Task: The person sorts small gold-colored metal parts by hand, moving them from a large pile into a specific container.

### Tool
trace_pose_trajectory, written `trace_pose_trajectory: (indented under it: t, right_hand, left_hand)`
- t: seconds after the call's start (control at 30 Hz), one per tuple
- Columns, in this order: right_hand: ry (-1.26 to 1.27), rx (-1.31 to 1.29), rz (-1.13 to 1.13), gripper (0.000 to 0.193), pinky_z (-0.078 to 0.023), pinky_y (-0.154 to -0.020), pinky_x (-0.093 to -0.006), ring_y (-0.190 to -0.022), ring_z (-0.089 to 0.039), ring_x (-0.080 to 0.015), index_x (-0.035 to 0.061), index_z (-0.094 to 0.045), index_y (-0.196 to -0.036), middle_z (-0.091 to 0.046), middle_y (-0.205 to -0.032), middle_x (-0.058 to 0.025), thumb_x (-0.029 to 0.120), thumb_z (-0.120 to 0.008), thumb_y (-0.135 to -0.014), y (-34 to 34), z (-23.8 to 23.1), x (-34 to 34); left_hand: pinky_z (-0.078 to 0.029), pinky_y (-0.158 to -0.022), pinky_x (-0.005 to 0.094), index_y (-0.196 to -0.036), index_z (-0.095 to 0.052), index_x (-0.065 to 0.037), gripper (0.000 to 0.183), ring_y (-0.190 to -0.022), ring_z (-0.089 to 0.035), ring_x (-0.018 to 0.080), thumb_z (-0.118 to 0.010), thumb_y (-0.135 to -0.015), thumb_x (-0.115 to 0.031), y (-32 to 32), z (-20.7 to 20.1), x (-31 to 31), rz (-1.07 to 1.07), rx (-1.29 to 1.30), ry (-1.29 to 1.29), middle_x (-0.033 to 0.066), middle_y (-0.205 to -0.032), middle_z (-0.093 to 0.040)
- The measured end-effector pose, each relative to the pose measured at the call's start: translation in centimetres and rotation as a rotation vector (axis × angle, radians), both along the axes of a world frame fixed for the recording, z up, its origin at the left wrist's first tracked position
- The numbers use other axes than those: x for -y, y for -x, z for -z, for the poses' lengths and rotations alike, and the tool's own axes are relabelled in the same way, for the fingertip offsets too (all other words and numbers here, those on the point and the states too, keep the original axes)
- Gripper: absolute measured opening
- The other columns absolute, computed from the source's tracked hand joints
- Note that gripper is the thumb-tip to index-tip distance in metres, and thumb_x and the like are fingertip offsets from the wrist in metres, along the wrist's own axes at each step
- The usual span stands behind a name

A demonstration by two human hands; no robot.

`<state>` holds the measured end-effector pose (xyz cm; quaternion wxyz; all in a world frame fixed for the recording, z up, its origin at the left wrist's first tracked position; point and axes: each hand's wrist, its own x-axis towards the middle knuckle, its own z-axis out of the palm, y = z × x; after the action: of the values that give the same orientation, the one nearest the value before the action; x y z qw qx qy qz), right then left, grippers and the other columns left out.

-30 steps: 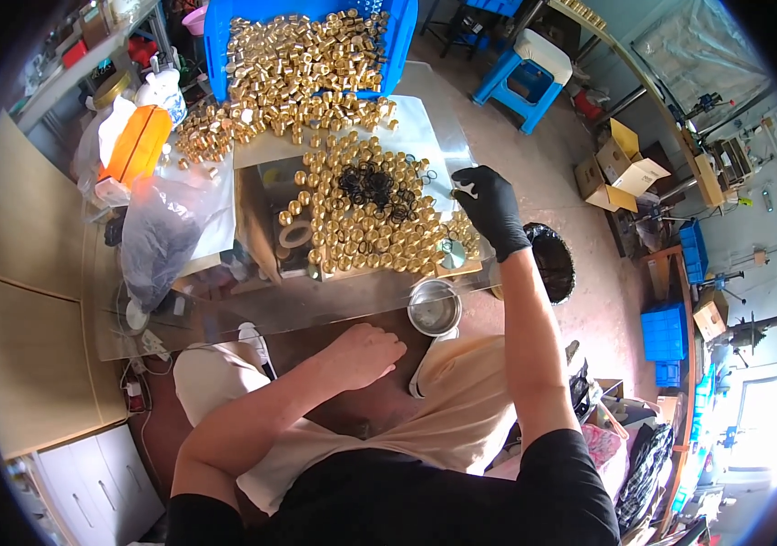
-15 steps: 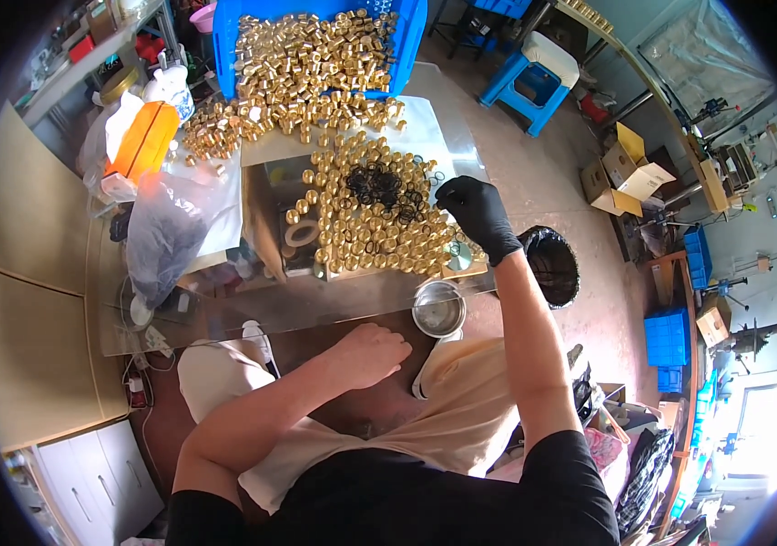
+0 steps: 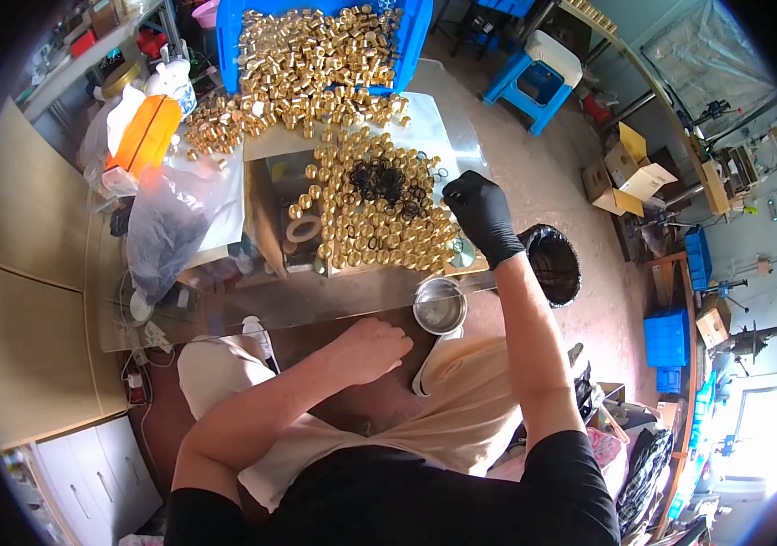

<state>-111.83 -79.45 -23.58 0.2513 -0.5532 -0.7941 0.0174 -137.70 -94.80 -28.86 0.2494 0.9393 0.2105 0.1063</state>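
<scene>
Right hand (image 3: 482,217), in a black glove, is extended far over the right edge of the tray of small gold-coloured metal cylinders (image 3: 379,223); forearm straight, fingers curled down onto the pieces. Its grip is seen pressed together, but whether a piece is pinched cannot be told, fingertips being hidden under the glove. Left hand (image 3: 370,348), bare, is held near the body below the table edge, loosely fisted, knuckles up; nothing can be seen in it, the palm side being hidden.

A cluster of black rubber rings (image 3: 386,182) is laid on top of the gold cylinders, left of the gloved hand. A small round steel bowl (image 3: 439,307) is set on the near edge of the grey metal table (image 3: 315,296), between the two hands. A blue plastic crate (image 3: 411,36) full of more gold cylinders is placed at the far side, some spilled in front. At the left a clear plastic bag (image 3: 165,227) and an orange container (image 3: 144,135) are seen. A black-lined round bin (image 3: 554,264) stands on the floor just right of the right forearm.
</scene>
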Motion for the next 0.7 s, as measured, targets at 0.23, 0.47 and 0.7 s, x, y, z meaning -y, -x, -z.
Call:
trace_pose_trajectory:
  t: [0.23, 0.47, 0.7]
  right_hand:
    - [0.001, 0.108, 0.068, 0.013, -0.054, -0.076, -0.0394, -0.085, -0.069, -0.0303, 0.0078, -0.074, -0.09, -0.071, -0.092, -0.0112, 0.017, -0.076, -0.081, -0.5, 0.4, 0.6]
    - [0.107, -0.027, 0.116, 0.015, -0.054, -0.076, -0.0375, -0.086, -0.069, -0.0332, 0.0072, -0.073, -0.094, -0.071, -0.095, -0.0141, 0.015, -0.074, -0.082, -2.3, -0.2, 3.0]
    - [0.088, -0.042, 0.033, 0.013, -0.054, -0.075, -0.0435, -0.084, -0.067, -0.0375, 0.0063, -0.07, -0.089, -0.069, -0.091, -0.0162, 0.015, -0.072, -0.08, -2.0, 0.5, 3.8]
  left_hand:
    - [-0.052, -0.084, 0.043, -0.092, -0.066, -0.007, 0.017, -0.095, -0.067, 0.0293, -0.073, -0.082, -0.019, -0.2, -0.5, 0.0, 0.009, -0.014, 0.017, 0.0092, -0.092, -0.068]
    - [-0.051, -0.083, 0.0455, -0.091, -0.063, -0.007, 0.017, -0.094, -0.064, 0.0331, -0.071, -0.083, -0.019, -0.3, -0.6, -0.5, 0.034, -0.073, 0.1, 0.0105, -0.093, -0.066]
    - [-0.051, -0.081, 0.0463, -0.088, -0.062, -0.006, 0.016, -0.091, -0.065, 0.0344, -0.071, -0.083, -0.018, -0.6, -0.2, -0.4, 0.039, -0.017, 0.074, 0.0115, -0.09, -0.066]
